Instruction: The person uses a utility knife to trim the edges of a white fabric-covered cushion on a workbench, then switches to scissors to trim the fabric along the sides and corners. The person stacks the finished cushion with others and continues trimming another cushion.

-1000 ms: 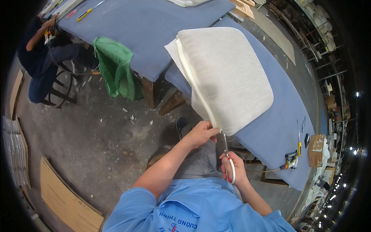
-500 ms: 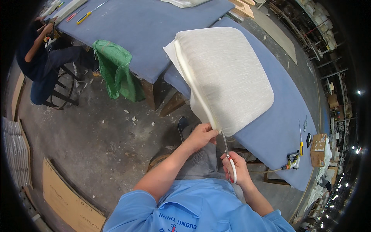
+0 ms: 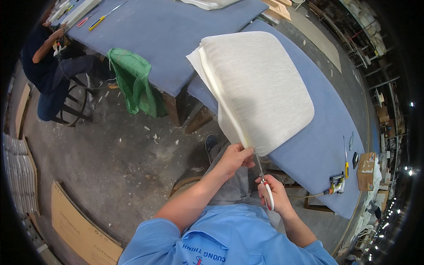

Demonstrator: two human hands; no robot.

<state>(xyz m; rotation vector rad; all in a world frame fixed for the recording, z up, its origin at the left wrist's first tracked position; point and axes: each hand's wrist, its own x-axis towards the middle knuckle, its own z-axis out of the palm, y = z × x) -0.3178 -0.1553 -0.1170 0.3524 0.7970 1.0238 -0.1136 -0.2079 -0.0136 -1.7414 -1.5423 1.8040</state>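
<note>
A seat cushion covered in whitish fabric (image 3: 265, 88) lies on the blue table in front of me. Along its left side runs a pale foam-like edge (image 3: 226, 104), with loose fabric hanging beneath it. My left hand (image 3: 236, 160) pinches the cushion's near corner, its fingers closed on the edge. Just to the right, my right hand (image 3: 277, 194) grips scissors (image 3: 269, 196) with white and red handles. Their blades point up and away toward that corner, beside my left thumb; the tips meet the fabric there. Whether the blades are apart is hard to see.
On the blue table (image 3: 322, 150) at right lie a staple gun (image 3: 337, 182) with a hose and a yellow-handled screwdriver (image 3: 346, 170). A green sack (image 3: 132, 75) hangs off the left table. A seated person (image 3: 51, 66) works at far left. Cardboard (image 3: 81, 221) stands lower left.
The scissors and my right hand have shifted slightly right. My left hand still pinches the corner, and the cushion stays in place.
</note>
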